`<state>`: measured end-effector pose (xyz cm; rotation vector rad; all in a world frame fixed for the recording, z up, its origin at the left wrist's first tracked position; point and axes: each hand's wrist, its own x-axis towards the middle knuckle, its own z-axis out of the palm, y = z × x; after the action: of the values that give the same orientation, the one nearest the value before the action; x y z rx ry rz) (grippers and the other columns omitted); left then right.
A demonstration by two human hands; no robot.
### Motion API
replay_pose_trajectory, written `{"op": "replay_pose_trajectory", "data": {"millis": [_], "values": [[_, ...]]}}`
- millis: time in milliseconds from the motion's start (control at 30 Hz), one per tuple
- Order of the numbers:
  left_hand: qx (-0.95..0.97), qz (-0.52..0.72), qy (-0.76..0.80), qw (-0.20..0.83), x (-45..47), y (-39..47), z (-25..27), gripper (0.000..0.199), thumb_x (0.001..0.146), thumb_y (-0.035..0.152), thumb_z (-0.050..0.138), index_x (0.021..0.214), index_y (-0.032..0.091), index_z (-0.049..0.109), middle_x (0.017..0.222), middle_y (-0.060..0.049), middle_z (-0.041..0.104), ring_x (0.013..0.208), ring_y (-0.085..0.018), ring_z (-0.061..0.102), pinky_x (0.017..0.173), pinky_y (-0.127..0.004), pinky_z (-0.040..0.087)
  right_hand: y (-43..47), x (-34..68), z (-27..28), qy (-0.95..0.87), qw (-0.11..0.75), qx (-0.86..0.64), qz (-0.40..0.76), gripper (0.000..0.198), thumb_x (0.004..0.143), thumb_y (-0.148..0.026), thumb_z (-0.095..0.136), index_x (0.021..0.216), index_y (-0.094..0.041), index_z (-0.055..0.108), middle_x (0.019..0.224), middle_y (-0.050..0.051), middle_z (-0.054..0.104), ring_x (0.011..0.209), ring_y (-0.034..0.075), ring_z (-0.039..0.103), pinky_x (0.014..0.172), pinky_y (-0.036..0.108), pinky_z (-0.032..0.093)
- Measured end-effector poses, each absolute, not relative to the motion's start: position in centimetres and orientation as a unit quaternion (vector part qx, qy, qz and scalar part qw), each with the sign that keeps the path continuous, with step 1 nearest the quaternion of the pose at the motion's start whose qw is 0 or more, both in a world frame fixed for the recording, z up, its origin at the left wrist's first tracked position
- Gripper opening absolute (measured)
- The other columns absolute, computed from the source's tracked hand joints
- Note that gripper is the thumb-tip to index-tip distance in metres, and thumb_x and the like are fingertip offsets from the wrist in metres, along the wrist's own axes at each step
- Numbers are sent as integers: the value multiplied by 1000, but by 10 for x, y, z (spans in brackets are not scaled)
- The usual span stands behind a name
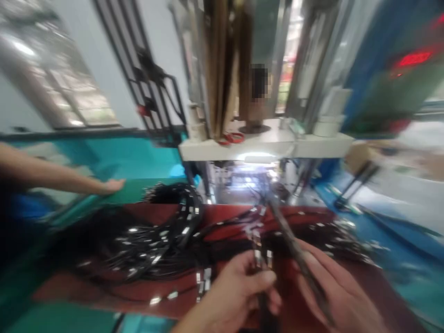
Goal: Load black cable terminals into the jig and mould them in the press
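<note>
My left hand (239, 289) is closed around a few black cables (257, 245) with white labels, its thumb lying over them. Their upper ends fan out in front of the bright spot. My right hand (335, 286) grips a long, thin, dark tool (287, 231) that slants up and left. Its far tip reaches near the cable ends; blur hides whether they touch and what kind of tool it is. Under both hands is a reddish-brown work surface (166, 298). A large bundle of black cables (156, 252) with white labels lies left of my left hand.
A lit machine (248, 178) stands under a white shelf (215, 150) at the back, with red-handled scissors (231, 138) on it. More cables (347, 236) lie at right beside a blue surface (398, 277). Another person's arm (69, 175) reaches in from the left.
</note>
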<state>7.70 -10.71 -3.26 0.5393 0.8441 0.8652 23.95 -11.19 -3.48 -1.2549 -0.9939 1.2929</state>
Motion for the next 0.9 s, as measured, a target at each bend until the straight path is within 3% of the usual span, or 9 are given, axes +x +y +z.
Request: {"op": "replay_pose_trajectory", "data": {"millis": [67,133,300,567,700,900], "values": [[267,372,359,813,82,-105,-37,26,71,23,74,91,16,57,67,2,56,53,-9,57,54,-24,46,-115,246,-42,-385,510,-532,555,48,89,-50,50,125,-20,51,51,-4,52,37,9,40,31,18,30],[282,362,345,819,81,-102,-37,25,77,23,68,96,15,55,69,1,55,52,-7,54,51,-21,44,-113,243,-47,-366,512,-521,576,51,89,-51,49,130,-21,48,44,-6,47,35,8,36,31,17,26],[302,334,363,816,81,-105,-32,25,78,23,66,97,15,52,70,1,55,48,-6,52,46,-19,39,-112,233,-50,-356,517,-522,577,51,88,-51,50,130,-22,47,43,-5,48,36,8,38,35,17,32],[307,311,442,783,87,-108,-34,29,74,32,70,92,17,52,66,4,55,38,-3,42,37,-18,29,-115,237,-58,-340,525,-510,590,53,88,-51,49,132,-23,44,43,-7,45,34,7,35,30,15,30],[347,305,463,756,93,-107,-33,27,74,37,69,76,14,55,61,3,53,37,-3,38,36,-18,25,-118,237,-47,-374,511,-499,592,52,89,-51,46,132,-21,43,43,-7,45,36,7,37,33,15,32],[390,275,455,752,99,-110,-28,22,79,34,63,73,14,56,69,-3,63,36,-1,33,36,-19,18,-120,238,-34,-404,479,-513,587,52,90,-52,44,132,-22,42,46,-7,47,37,8,39,35,16,35]]}}
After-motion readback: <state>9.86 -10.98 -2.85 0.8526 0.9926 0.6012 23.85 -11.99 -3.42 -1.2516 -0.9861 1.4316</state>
